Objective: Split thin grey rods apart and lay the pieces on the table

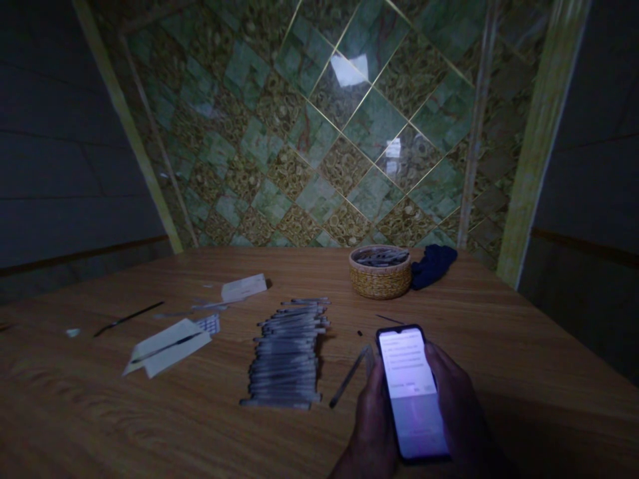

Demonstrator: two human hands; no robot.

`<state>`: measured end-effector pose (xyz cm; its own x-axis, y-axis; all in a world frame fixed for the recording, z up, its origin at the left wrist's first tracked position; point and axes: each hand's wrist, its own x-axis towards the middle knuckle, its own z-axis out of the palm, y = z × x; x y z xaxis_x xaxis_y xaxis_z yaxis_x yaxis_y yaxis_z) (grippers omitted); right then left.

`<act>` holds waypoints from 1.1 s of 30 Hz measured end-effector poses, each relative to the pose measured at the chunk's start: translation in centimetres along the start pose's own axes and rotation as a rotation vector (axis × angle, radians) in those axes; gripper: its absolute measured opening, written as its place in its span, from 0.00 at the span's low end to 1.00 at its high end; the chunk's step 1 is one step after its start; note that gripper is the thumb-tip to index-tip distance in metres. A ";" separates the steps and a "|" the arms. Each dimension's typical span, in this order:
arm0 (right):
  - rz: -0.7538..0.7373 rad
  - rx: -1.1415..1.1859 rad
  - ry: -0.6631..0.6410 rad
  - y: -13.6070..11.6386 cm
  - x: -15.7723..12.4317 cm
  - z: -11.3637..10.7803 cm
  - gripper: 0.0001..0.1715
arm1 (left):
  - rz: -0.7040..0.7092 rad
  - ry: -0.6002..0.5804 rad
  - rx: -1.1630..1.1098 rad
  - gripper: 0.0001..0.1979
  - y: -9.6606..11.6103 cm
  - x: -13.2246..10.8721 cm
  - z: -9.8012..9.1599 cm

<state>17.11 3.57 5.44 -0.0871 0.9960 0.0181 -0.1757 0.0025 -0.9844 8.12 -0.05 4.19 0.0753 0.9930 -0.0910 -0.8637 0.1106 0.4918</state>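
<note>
A lit smartphone (412,392) is held upright between my two hands, its screen facing me with lines of text too blurred to read. My left hand (372,422) grips its left edge, thumb along the side. Around the right edge closes my right hand (456,406), mostly in shadow. Just left of the phone a single pen (347,380) lies slanted on the table. Farther left is a long stack of pens (284,362), laid side by side in a column.
A woven basket (380,283) full of pens stands at the back, beside a dark blue cloth (433,265). On the left of the wooden table (200,432) lie a folded paper (172,356) with a pen on it, a white packet (243,287) and a thin black stick (130,317). A tiled wall (319,153) rises behind.
</note>
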 end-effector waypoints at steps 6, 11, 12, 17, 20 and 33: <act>-0.011 0.000 -0.002 0.0 0.1 -0.1 0.24 | 0.008 -0.027 -0.014 0.22 -0.1 0.2 -0.3; 0.005 0.016 -0.002 0.3 0.2 -0.1 0.23 | 0.016 -0.029 -0.024 0.23 -0.1 0.2 -0.1; -0.007 0.006 0.003 0.3 0.1 -0.1 0.22 | 0.011 -0.029 -0.024 0.23 -0.1 0.2 -0.2; -0.024 -0.008 0.025 0.1 0.1 -0.1 0.23 | 0.014 -0.010 -0.022 0.22 -0.2 0.3 -0.4; -0.019 -0.003 0.009 0.2 0.2 -0.1 0.24 | 0.005 -0.004 -0.004 0.22 -0.2 0.3 -0.5; -0.021 -0.030 -0.023 0.5 0.1 -0.2 0.29 | -0.006 0.020 -0.003 0.23 -0.2 0.4 -0.6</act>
<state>17.22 3.73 4.89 -0.1060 0.9935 0.0427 -0.1479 0.0267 -0.9886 8.02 0.27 3.55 0.0702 0.9913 -0.1109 -0.8649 0.1159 0.4884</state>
